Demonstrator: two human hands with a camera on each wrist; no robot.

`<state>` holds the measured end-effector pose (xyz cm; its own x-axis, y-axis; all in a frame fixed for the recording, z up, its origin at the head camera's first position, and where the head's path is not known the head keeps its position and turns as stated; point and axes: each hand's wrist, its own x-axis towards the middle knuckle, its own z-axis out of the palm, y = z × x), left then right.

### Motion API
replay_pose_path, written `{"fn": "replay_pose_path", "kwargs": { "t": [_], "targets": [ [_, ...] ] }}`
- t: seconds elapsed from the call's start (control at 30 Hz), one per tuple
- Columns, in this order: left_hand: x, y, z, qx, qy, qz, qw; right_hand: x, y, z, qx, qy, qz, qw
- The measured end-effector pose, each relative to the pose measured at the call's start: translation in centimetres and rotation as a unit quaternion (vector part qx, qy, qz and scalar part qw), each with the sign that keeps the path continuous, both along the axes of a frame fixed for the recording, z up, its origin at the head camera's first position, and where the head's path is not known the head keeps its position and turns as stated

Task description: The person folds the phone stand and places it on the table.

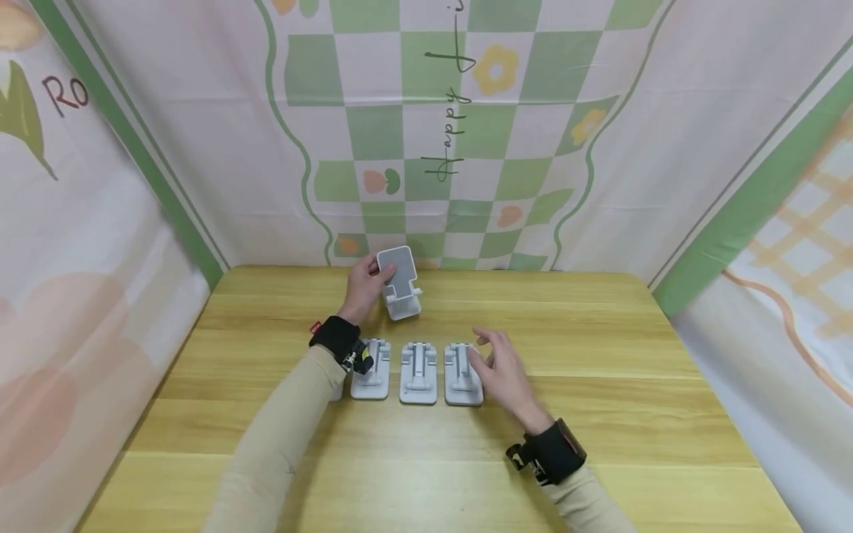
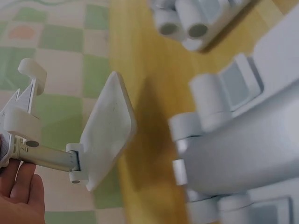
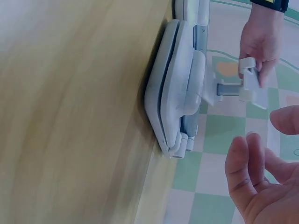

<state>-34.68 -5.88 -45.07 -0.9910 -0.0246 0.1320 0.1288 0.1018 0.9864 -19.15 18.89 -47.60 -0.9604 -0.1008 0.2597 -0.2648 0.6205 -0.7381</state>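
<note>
My left hand (image 1: 363, 290) grips an unfolded phone stand (image 1: 401, 275) by its upper plate, near the back of the table. In the left wrist view, the stand's white base (image 2: 110, 133) hangs tilted on a short metal stem. Several folded phone stands lie in a row in front: a right one (image 1: 462, 398), a middle one (image 1: 417, 397) and a left one (image 1: 370, 386), plus another mostly hidden under my left wrist. My right hand (image 1: 504, 374), fingers loosely bent and holding nothing, hovers beside the right folded stand (image 3: 175, 93), apart from it in the right wrist view.
The wooden table (image 1: 566, 318) carries the stands. A green and white checked cloth (image 1: 426, 133) hangs behind its back edge, with patterned cloth on both sides. Each wrist wears a black band with a small camera.
</note>
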Motion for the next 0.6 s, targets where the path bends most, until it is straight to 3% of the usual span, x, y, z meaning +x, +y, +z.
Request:
{"fn": "replay_pose_path", "kwargs": {
  "t": [0.2,0.4,0.5,0.6],
  "targets": [
    [1.8,-0.2,2.1,0.007,0.033,-0.017,0.9993,-0.7,-0.2,0.1,-0.034,-0.013,0.011,0.9993],
    [4.5,0.2,4.5,0.003,0.070,-0.047,0.9964,-1.2,-0.5,0.5,-0.083,-0.052,0.013,0.9951],
    [5.9,0.5,5.6,0.012,0.074,-0.055,0.9957,-1.4,-0.6,0.7,-0.110,-0.079,0.020,0.9905],
    [7.2,0.9,6.5,0.012,0.081,-0.066,0.9945,-1.6,-0.9,1.1,-0.160,-0.111,0.039,0.9801]
  ]
}}
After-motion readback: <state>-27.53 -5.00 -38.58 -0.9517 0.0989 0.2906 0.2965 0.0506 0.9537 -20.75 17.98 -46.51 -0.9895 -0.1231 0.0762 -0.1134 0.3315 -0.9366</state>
